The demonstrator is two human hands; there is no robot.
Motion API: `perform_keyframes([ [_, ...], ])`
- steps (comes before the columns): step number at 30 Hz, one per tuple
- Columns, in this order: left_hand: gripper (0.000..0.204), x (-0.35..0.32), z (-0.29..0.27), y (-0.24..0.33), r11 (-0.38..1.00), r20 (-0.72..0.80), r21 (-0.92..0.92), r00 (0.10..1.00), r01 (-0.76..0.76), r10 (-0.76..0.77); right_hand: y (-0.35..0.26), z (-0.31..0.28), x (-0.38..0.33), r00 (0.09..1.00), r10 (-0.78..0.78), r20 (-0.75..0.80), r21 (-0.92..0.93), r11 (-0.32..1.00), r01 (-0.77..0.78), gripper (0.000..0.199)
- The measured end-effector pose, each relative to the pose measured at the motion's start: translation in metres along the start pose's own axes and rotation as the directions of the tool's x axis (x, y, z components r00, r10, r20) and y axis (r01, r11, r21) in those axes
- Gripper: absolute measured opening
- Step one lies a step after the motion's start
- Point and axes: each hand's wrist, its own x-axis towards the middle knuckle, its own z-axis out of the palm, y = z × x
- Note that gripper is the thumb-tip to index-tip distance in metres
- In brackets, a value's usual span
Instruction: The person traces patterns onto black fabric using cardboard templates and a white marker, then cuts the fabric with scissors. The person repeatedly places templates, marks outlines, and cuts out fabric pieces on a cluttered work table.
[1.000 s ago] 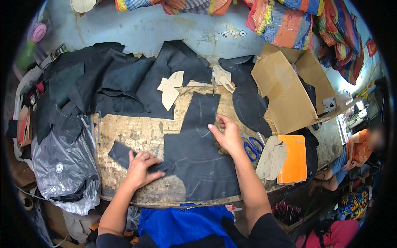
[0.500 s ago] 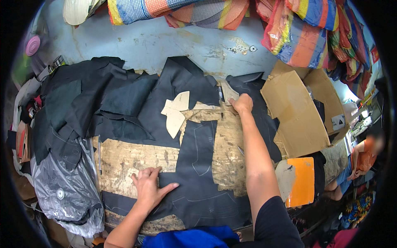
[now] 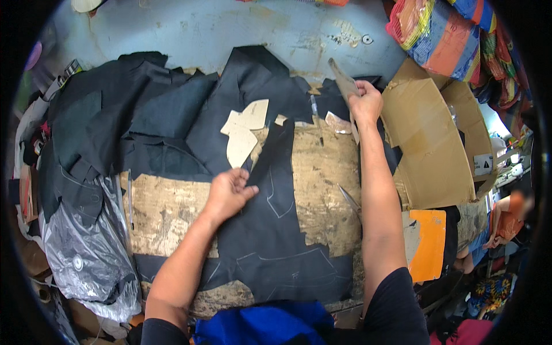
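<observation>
My left hand point(image 3: 233, 192) is closed, its fingertips pinching the left edge of a black leather-like sheet point(image 3: 267, 224) with pale drawn outlines. My right hand point(image 3: 366, 103) grips a flat greyish-beige template point(image 3: 343, 79), held up on edge at the far right of the worktable. Just beyond my left hand, cream pattern pieces point(image 3: 244, 135) lie on more black material point(image 3: 256, 75). A pen point(image 3: 314, 106) rests between them and my right hand. Beside my right forearm lies a pointed metal tool point(image 3: 348, 196), partly hidden by the arm.
An open cardboard box point(image 3: 428, 144) stands at the right, with an orange and grey board point(image 3: 422, 244) nearer me. Black material point(image 3: 80, 132) is heaped at the left above a clear plastic bag point(image 3: 86, 261). A second pen point(image 3: 130, 198) lies on the worn wooden table point(image 3: 167, 215).
My left hand has moved away from me and taken the sheet's edge; the sheet has shifted left. My right hand has lifted the template up from the material. The view has shifted slightly.
</observation>
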Motion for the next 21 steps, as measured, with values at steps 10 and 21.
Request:
perform_keyframes([
  [10,0.069,-0.074,-0.024,-0.017,0.991,-0.054,0.097,0.994,-0.090,0.096,-0.015,-0.008,-0.067,0.895,0.103,0.434,-0.034,0.995,-0.098,0.020],
  [21,0.040,-0.095,-0.021,-0.033,0.918,-0.149,0.347,0.955,-0.193,0.257,-0.037,-0.046,-0.085,0.988,-0.155,0.002,0.077,0.985,0.155,0.023],
])
